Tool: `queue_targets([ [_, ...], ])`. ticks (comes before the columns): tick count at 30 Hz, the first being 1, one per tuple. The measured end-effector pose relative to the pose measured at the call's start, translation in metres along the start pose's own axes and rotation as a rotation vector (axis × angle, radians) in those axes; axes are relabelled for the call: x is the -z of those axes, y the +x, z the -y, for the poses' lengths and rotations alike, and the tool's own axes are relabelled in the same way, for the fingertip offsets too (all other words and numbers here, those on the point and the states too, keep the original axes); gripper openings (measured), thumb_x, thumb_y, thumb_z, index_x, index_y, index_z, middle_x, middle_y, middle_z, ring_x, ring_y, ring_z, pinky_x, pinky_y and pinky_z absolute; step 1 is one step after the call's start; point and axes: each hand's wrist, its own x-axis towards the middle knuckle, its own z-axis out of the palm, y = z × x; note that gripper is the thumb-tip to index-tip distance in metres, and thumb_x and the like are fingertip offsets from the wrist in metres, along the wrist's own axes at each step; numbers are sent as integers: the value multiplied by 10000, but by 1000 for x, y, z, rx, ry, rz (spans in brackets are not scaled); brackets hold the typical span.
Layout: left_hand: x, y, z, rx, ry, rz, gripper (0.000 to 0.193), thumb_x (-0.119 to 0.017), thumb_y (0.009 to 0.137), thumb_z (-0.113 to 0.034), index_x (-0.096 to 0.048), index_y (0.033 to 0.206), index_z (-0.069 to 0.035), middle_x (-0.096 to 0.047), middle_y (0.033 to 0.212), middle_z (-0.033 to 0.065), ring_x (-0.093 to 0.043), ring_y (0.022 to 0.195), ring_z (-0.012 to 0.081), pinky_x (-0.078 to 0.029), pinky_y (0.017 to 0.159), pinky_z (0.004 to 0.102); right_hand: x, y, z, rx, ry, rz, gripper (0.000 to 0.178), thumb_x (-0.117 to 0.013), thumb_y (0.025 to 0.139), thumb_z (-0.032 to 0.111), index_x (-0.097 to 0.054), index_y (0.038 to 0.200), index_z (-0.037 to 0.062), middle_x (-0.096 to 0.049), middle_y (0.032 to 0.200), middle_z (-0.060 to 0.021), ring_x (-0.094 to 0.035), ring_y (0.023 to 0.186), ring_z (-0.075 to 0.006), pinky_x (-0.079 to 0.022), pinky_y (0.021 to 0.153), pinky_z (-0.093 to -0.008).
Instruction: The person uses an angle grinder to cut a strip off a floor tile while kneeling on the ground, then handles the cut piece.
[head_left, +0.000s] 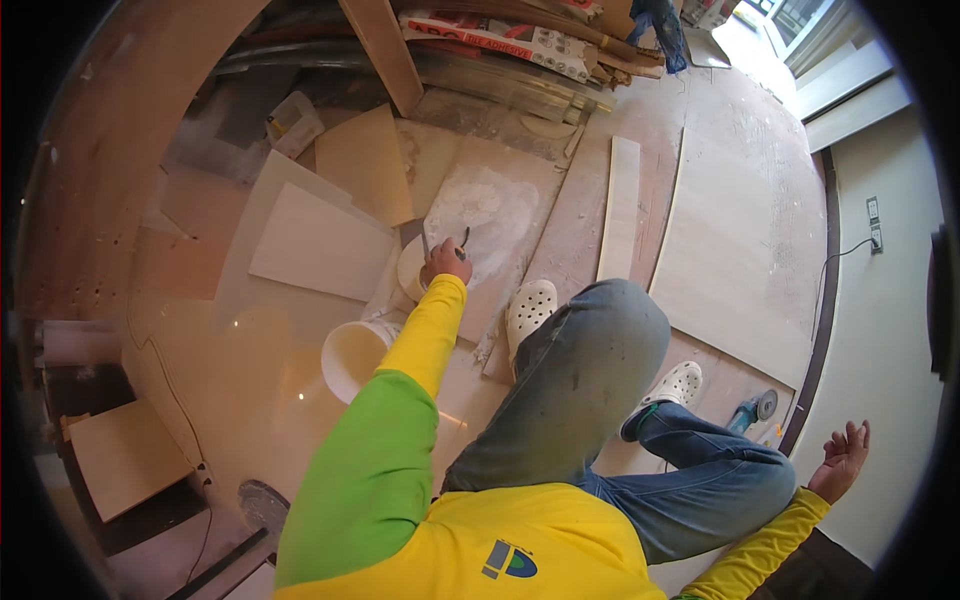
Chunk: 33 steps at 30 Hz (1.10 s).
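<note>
My left hand [447, 262] is closed round a small hand tool [465, 238] with a dark hooked part; its other end is too small to make out. Just left of that hand stands a white tub [409, 272], partly hidden by it. White powdery paste [475, 205] is smeared over a board beyond the hand. A white bucket [352, 358] stands beside my left forearm. Out to the right, near the wall, my right hand [843, 462] is held up with fingers apart and nothing in it.
Pale tile sheets [320, 245] lie at the left, and a large pale panel [740, 255] at the right beside a narrow strip [619, 205]. An angle grinder [752, 410] rests by my right knee. Stacked planks and bags [500, 48] line the back. A cord hangs from the wall socket [876, 238].
</note>
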Motion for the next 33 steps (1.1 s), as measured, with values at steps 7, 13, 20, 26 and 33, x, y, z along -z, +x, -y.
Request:
queue_targets([
  [7,-18,32,3,-19,458,47,492,-724,760,-370,-586,1219,-258,-669,1222,59,-595,1198,271,-274,1107,633,-75,-48,-3,164,-360,363,417,-597,995,191,-521,1371,27,-621,967,-64,-579,684,-72,-464,582,-211],
  [13,-16,29,-3,-71,121,-256,598,-750,748,-439,-579,1281,-228,-691,1151,104,-621,1152,304,-166,1154,679,-107,-52,3,113,-331,529,392,-642,965,159,-547,1319,20,-652,908,-62,-592,668,-95,-463,564,-217],
  [20,119,-12,-133,-324,-1460,417,481,-658,908,-202,-511,1363,-146,-646,1170,83,-660,1070,289,-552,920,446,-171,-62,45,152,-219,828,382,-709,935,191,-595,1268,42,-671,902,-50,-621,725,-104,-514,641,-228],
  [26,221,-126,-283,-795,-1713,1287,523,-592,966,-330,-470,1414,-89,-602,1307,140,-613,1189,349,-530,966,534,-232,-57,74,256,-125,1083,405,-664,962,279,-595,1263,16,-681,960,-67,-639,714,-114,-521,614,-242],
  [33,172,-228,-354,-934,-977,748,477,-634,933,-335,-525,1224,27,-679,886,133,-665,773,206,-562,666,316,-259,-50,59,-92,15,1034,390,-557,1010,370,-604,1153,10,-644,864,-82,-592,510,-122,-433,406,-220],
])
